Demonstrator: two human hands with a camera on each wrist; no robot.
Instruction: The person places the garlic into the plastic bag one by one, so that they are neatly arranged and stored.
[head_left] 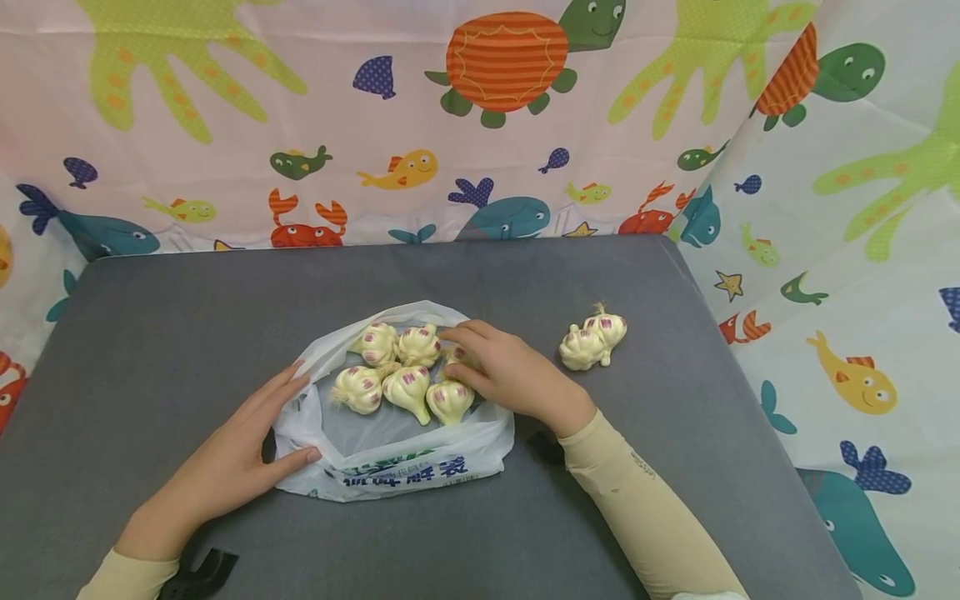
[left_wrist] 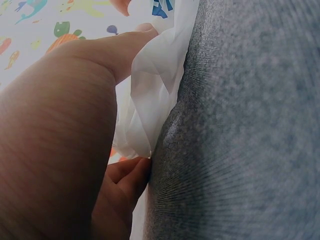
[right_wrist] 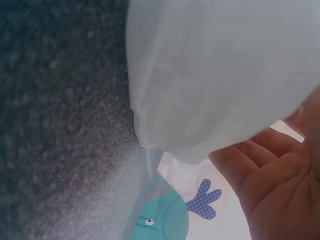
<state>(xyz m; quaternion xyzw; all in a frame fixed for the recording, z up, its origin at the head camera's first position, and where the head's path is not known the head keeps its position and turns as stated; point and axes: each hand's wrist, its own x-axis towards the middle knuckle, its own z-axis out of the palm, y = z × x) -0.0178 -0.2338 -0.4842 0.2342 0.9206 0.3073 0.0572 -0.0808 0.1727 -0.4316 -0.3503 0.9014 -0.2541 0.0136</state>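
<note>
A white plastic bag with blue and green print lies with its mouth spread wide. Several pale garlic bulbs with purple streaks sit inside it, close together. My left hand rests against the bag's left end, thumb and fingers spread apart; in the left wrist view the fingertips meet the table beside the plastic. Over the bag's right side, my right hand holds a garlic bulb between thumb and fingers, mostly covering it. The right wrist view shows the bag's side wall hiding the bulbs.
Two more garlic bulbs lie touching each other on the grey table, right of the bag and beyond my right forearm. A curtain printed with sea animals hangs behind the table and along its right side.
</note>
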